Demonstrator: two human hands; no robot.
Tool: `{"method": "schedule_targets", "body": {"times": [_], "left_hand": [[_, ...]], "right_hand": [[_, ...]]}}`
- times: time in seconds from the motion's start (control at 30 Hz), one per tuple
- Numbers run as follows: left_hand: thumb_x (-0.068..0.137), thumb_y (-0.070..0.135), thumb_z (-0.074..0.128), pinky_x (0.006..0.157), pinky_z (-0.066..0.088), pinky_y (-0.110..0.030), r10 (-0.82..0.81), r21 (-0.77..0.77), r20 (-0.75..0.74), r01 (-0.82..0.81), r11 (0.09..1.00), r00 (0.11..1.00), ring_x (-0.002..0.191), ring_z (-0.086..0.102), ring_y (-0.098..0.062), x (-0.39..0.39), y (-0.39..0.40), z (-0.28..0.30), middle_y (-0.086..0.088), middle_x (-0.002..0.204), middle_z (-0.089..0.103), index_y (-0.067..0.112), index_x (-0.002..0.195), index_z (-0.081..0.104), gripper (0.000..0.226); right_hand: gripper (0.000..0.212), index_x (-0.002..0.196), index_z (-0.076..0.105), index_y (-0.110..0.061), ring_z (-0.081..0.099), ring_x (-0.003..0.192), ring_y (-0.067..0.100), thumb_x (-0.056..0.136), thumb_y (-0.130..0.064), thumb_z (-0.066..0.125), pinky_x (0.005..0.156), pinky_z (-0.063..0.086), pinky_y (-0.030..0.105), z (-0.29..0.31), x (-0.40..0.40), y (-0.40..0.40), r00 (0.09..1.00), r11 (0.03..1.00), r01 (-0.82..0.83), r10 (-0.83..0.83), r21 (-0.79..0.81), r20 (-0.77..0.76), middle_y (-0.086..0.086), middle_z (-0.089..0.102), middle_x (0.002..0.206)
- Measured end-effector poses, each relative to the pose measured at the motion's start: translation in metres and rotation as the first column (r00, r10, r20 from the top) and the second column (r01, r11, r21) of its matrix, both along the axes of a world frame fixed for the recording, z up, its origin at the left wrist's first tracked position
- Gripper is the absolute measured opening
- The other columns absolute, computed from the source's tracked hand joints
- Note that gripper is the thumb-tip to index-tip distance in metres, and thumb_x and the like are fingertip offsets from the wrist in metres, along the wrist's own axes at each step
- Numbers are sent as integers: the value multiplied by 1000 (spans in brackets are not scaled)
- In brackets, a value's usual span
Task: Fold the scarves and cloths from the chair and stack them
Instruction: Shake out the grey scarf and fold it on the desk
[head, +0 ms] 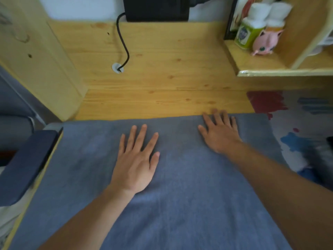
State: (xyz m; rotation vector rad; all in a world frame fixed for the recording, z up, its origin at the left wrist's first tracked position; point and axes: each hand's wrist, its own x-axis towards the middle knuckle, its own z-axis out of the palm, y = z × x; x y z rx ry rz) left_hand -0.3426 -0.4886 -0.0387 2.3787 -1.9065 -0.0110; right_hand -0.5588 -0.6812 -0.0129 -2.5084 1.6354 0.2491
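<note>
Blue-grey cloth (180, 195) spread flat across near part of wooden desk (162, 60), both hands on top of it. Left hand (137, 159) palm down near cloth centre, fingers straight and slightly spread, gripping nothing. Right hand (219, 134) also palm down, fingers extended, fingertips at the cloth's far edge toward its right corner; no pinch visible, just flat contact. Bare forearms come in from bottom of frame. Cloth's far edge runs straight across desk; its left side reaches desk edge, next to a dark blue chair armrest (27, 165). Right of the cloth, a white cloth with red and blue splotches (297, 120), partly under the blue-grey one's right edge. Farther back: black cable (124, 46) going into a desk grommet, black box (156, 8) against wall. Small wooden shelf (261, 69) at right holds a green tissue pack (246, 35) and a pink toy figure (264, 42), side by side.
</note>
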Motion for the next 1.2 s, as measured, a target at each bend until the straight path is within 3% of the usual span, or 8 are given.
{"method": "schedule_targets", "body": {"times": [0.2,0.47,0.57,0.67,0.77,0.9,1.03,1.2], "left_hand": [[102,52,12,125,8,-57,-66,176,-26,70,982,997,158,4,-21,-4,-9,9,4,171,11,36,162,16,62],[99,70,9,119,-7,-68,126,323,-104,-87,942,987,155,-21,-32,12,-53,23,5,170,-16,56,156,-4,60],[105,45,30,117,26,-57,-131,-12,36,131,991,991,149,31,-38,1,-19,16,-8,160,37,32,149,50,50],[99,38,38,88,44,-45,-126,-161,47,132,978,991,108,58,-30,0,-6,9,-3,115,57,22,130,67,46],[95,54,30,101,38,-54,131,26,-5,-131,991,991,125,47,-31,-3,-15,13,-7,134,51,28,141,56,59],[89,75,6,118,-4,-70,220,272,-54,-198,942,974,155,-9,-37,5,-30,15,-1,170,-3,49,158,0,74],[90,79,22,111,-13,-77,292,479,-141,-193,857,946,149,-32,-41,17,-48,36,6,165,-31,62,150,-16,73],[99,58,23,117,-9,-70,2,197,68,-15,980,998,153,-24,-35,-20,-49,32,-1,169,-20,38,162,4,69]], "right_hand": [[54,147,44,-25,30,144,32,102,-52,31,119,28,50,0,9,104,859,868,-476,493,-143,137,10,36,154],[69,159,17,-39,2,154,26,98,-70,13,123,5,49,-8,-3,117,866,876,-482,477,1,151,0,7,168],[55,140,49,-38,45,127,25,98,-64,24,103,42,46,0,5,100,907,924,-364,380,-116,183,-4,46,140],[45,124,55,-31,52,108,24,100,-54,26,87,45,43,-3,25,78,937,933,-295,325,-206,128,-2,53,118],[35,118,55,-25,55,106,25,99,-49,37,85,44,44,-10,40,70,955,943,-237,271,-234,124,1,54,115],[53,140,47,-23,43,127,29,99,-53,32,109,35,47,-13,38,75,972,967,-150,182,-206,150,5,46,135],[71,160,0,-36,-10,154,28,97,-66,15,123,-5,53,-10,37,63,986,988,-155,152,30,75,1,-8,168],[66,159,9,-38,-9,153,27,99,-61,21,122,-6,58,4,48,43,968,971,-237,236,3,88,1,-3,168]]}}
